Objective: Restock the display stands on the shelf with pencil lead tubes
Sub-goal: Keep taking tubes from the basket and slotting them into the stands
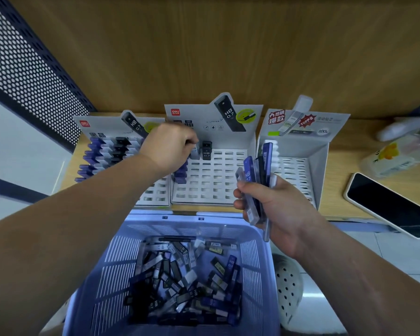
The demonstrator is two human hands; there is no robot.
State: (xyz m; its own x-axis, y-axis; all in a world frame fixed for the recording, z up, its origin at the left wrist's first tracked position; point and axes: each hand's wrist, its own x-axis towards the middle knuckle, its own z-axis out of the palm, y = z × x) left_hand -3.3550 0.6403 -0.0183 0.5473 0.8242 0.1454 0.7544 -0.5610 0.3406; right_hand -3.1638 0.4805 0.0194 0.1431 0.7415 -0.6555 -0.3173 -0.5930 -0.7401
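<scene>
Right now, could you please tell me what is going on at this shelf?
A person is restocking pencil lead tubes. The left hand pinches a tube into the back row of the middle stand, beside a black tube. The right hand grips a bunch of tubes near the basket, which holds many more. The right stand holds only a few.

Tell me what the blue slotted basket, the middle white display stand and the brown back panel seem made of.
Blue slotted basket: likely moulded plastic; thin even slats, soft sheen.
Middle white display stand: printed cardboard by its look; flat folded walls, punched slots, matt.
Brown back panel: wood or wood-look laminate; streaked grain, smooth finish, cannot tell which.
</scene>
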